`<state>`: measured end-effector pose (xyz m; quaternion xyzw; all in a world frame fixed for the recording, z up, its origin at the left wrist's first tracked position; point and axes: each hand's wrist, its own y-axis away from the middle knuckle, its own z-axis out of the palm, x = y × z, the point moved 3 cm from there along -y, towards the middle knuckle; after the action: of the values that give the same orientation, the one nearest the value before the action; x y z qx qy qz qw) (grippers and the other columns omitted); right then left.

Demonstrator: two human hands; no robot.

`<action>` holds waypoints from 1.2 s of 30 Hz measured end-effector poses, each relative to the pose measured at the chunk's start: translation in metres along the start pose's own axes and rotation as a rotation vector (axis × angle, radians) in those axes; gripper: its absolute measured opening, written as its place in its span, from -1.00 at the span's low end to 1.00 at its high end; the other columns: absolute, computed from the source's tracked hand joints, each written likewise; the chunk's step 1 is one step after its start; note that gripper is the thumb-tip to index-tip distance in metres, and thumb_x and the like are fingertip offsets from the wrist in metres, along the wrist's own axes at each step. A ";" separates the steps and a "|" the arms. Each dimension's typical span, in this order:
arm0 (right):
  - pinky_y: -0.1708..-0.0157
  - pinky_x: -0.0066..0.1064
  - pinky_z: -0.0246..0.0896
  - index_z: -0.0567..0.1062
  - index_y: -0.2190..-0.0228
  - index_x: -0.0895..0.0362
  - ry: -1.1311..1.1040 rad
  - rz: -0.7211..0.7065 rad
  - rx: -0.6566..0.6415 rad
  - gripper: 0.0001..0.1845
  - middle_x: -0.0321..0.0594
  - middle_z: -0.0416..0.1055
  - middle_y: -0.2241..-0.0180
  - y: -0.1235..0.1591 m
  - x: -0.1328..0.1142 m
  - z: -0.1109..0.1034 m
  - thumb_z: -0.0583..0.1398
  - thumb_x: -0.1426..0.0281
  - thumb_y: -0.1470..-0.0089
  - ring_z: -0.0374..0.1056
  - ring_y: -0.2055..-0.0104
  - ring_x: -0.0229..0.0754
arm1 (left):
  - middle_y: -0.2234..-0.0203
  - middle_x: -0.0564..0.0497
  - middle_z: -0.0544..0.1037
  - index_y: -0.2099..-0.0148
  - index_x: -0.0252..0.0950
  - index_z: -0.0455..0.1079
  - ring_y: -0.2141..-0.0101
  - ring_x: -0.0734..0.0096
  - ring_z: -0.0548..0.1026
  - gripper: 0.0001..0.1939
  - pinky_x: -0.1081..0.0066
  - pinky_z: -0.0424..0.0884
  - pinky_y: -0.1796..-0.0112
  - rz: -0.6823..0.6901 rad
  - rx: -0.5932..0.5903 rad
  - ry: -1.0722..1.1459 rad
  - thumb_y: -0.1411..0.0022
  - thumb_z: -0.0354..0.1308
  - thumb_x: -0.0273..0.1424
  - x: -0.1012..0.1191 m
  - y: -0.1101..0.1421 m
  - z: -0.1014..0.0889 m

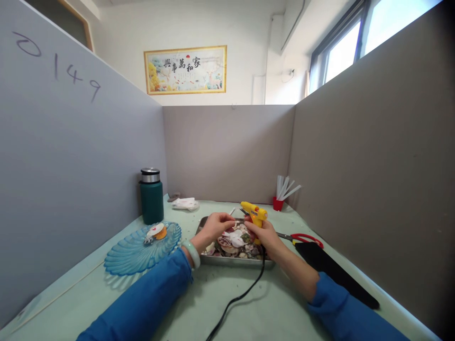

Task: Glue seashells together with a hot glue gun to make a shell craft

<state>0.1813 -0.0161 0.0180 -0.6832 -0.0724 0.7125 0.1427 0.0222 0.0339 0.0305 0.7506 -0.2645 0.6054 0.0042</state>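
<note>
My right hand (265, 235) is wrapped round the handle of a yellow hot glue gun (255, 210), whose black cord runs down towards me. My left hand (217, 225) is closed in a pinch, its fingertips close to the gun. What the pinch holds is too small to make out. Beneath both hands lies a metal tray (236, 261) full of seashells (227, 245) and small stones. A crumpled white piece (235, 237) rests on top of the shells.
At the left stand a blue shell-shaped glass dish (131, 255) with small ornaments and a green bottle (151, 201). White glue sticks (282, 188) fill a red cup (277, 204). Red-handled scissors (307, 238) lie beside a black flat piece (334, 272). Grey partitions (227, 151) enclose the table.
</note>
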 end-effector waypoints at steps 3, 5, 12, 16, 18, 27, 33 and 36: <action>0.68 -0.58 -0.02 0.39 0.41 0.19 0.050 0.030 -0.057 -0.66 -0.47 0.13 0.69 0.000 0.002 -0.001 0.24 0.17 0.13 0.03 0.68 -0.44 | 0.58 0.00 0.52 0.38 -0.38 0.47 0.52 0.46 0.46 -0.82 0.48 0.38 0.43 0.018 0.091 -0.062 0.02 0.19 -0.36 -0.007 -0.003 -0.010; 0.69 -0.58 -0.03 0.39 0.43 0.19 0.103 0.032 -0.116 -0.66 -0.45 0.15 0.71 0.001 0.002 0.000 0.24 0.16 0.12 0.04 0.68 -0.43 | 0.56 0.00 0.53 0.38 -0.38 0.47 0.52 0.45 0.47 -0.84 0.48 0.38 0.44 0.001 0.150 -0.100 0.02 0.18 -0.38 -0.012 -0.005 -0.015; 0.72 -0.60 -0.05 0.40 0.40 0.18 0.206 0.035 -0.146 -0.66 -0.45 0.18 0.72 0.003 0.000 0.003 0.24 0.16 0.12 0.06 0.70 -0.43 | 0.59 0.00 0.52 0.38 -0.37 0.48 0.56 0.48 0.45 -0.88 0.51 0.36 0.49 -0.018 0.276 -0.203 0.00 0.15 -0.45 -0.015 -0.005 -0.020; 0.73 -0.59 -0.03 0.40 0.40 0.17 0.216 0.056 -0.162 -0.69 -0.45 0.20 0.71 0.004 0.000 0.004 0.23 0.19 0.11 0.06 0.71 -0.43 | 0.54 -0.02 0.55 0.37 -0.36 0.48 0.55 0.48 0.47 -0.87 0.51 0.37 0.49 0.013 0.309 -0.217 -0.01 0.15 -0.43 -0.018 -0.007 -0.021; 0.73 -0.59 -0.03 0.39 0.42 0.18 0.228 0.057 -0.170 -0.72 -0.44 0.21 0.71 0.005 0.000 0.005 0.23 0.21 0.11 0.06 0.72 -0.43 | 0.51 -0.02 0.55 0.34 -0.36 0.48 0.54 0.48 0.48 -0.86 0.51 0.37 0.48 0.040 0.325 -0.227 -0.02 0.15 -0.43 -0.021 -0.009 -0.022; 0.73 -0.59 -0.01 0.41 0.42 0.18 0.310 0.048 -0.179 -0.77 -0.41 0.23 0.71 0.005 0.001 0.006 0.21 0.27 0.10 0.09 0.72 -0.41 | 0.53 0.02 0.55 0.33 -0.34 0.47 0.53 0.47 0.48 -0.87 0.49 0.36 0.45 0.083 0.376 -0.326 -0.04 0.13 -0.46 -0.017 -0.006 -0.023; 0.72 -0.59 -0.01 0.42 0.44 0.17 0.313 0.030 -0.197 -0.79 -0.40 0.24 0.70 0.005 -0.001 0.007 0.22 0.28 0.12 0.10 0.71 -0.41 | 0.51 0.01 0.55 0.33 -0.34 0.47 0.53 0.46 0.48 -0.88 0.49 0.36 0.45 0.079 0.412 -0.328 -0.04 0.14 -0.44 -0.013 -0.004 -0.025; 0.71 -0.59 0.01 0.42 0.45 0.18 0.327 0.016 -0.194 -0.80 -0.39 0.25 0.70 0.005 -0.001 0.007 0.22 0.29 0.12 0.10 0.70 -0.40 | 0.50 0.00 0.55 0.33 -0.34 0.46 0.55 0.47 0.48 -0.88 0.50 0.35 0.47 0.068 0.419 -0.307 -0.05 0.14 -0.45 -0.011 -0.003 -0.025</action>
<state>0.1740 -0.0208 0.0176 -0.8011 -0.1113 0.5826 0.0802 -0.0005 0.0489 0.0277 0.8090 -0.1562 0.5256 -0.2118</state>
